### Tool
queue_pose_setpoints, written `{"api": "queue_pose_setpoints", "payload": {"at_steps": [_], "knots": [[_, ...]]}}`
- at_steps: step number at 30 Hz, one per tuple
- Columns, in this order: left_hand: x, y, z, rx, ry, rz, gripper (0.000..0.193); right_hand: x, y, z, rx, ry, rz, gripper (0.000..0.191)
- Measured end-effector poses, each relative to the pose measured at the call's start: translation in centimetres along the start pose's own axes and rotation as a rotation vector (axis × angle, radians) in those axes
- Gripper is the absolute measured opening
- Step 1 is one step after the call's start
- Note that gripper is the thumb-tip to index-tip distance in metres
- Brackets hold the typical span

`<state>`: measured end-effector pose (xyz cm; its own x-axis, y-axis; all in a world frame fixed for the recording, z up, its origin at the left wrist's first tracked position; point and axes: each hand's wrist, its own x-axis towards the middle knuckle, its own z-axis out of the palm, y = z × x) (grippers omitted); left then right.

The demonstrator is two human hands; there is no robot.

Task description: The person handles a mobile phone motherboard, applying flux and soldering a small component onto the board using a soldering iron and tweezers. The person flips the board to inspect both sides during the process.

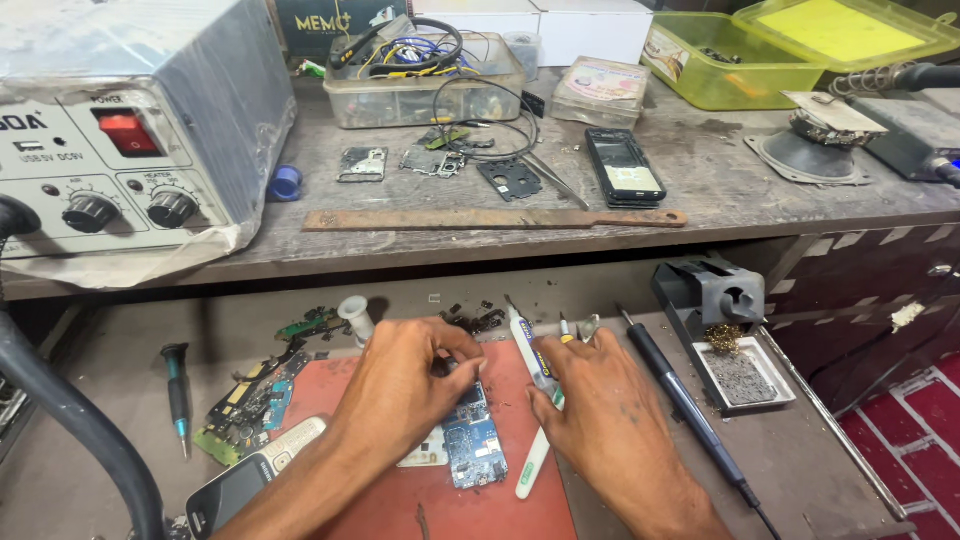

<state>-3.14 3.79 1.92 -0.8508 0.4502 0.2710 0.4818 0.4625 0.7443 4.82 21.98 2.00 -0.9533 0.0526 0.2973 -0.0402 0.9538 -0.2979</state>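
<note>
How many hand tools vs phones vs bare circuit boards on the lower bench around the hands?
Screwdrivers: 2, teal-handled at left, black-handled at right
Tweezers: 1, white, under the right hand
Phones: 1, white handset
Bare circuit boards: 2, blue board at the left hand, green board
Total: 6

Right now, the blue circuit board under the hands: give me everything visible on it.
The blue circuit board is a small, roughly rectangular phone board, bare of any casing, with metal shields and tiny components on its face. It lies flat on the red mat, long side running away from the camera. The left hand covers its top end, fingertips pressing there. The right hand sits just right of it, holding a white pen-shaped tool that runs alongside its right edge. A pale flat piece adjoins its left side.
</note>
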Motion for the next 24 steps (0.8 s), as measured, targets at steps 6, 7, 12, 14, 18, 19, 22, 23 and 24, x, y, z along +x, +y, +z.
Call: {"api": "queue_pose_setpoints", "payload": {"at_steps": [6,7,12,14,18,19,22,23,24], "knots": [[-0.9,0.1,0.2,-0.011,-0.116,-0.136,0.017,0.6,0.3,0.0,0.071,-0.041,0.137,0.056],[-1.1,0.0,0.2,-0.039,-0.120,-0.100,0.017,0.7,0.4,0.0,0.101,-0.023,0.142,0.056],[-2.1,0.2,0.7,-0.131,-0.127,0.049,0.016,0.9,0.9,-0.9,0.332,-0.194,0.444,0.049],[-2.1,0.5,0.7,-0.136,-0.131,-0.009,0.016,0.9,1.3,-1.2,0.430,-0.228,0.488,0.044],[-1.6,1.2,0.4,-0.096,-0.092,-0.147,0.016,1.0,2.3,-1.4,0.661,-0.207,0.392,0.037],[-1.6,1.3,0.2,-0.092,-0.097,-0.186,0.017,0.9,2.5,-1.3,0.728,-0.206,0.359,0.035],[-1.6,1.4,0.0,-0.087,-0.097,-0.197,0.016,0.7,3.2,-1.2,0.879,-0.255,0.452,0.031],[-1.7,1.4,-0.1,-0.092,-0.084,-0.131,0.014,0.7,3.3,-1.1,0.918,-0.258,0.427,0.031],[-1.8,1.3,-0.1,-0.099,-0.071,-0.067,0.014,0.7,3.5,-1.0,0.957,-0.262,0.402,0.031]]}}
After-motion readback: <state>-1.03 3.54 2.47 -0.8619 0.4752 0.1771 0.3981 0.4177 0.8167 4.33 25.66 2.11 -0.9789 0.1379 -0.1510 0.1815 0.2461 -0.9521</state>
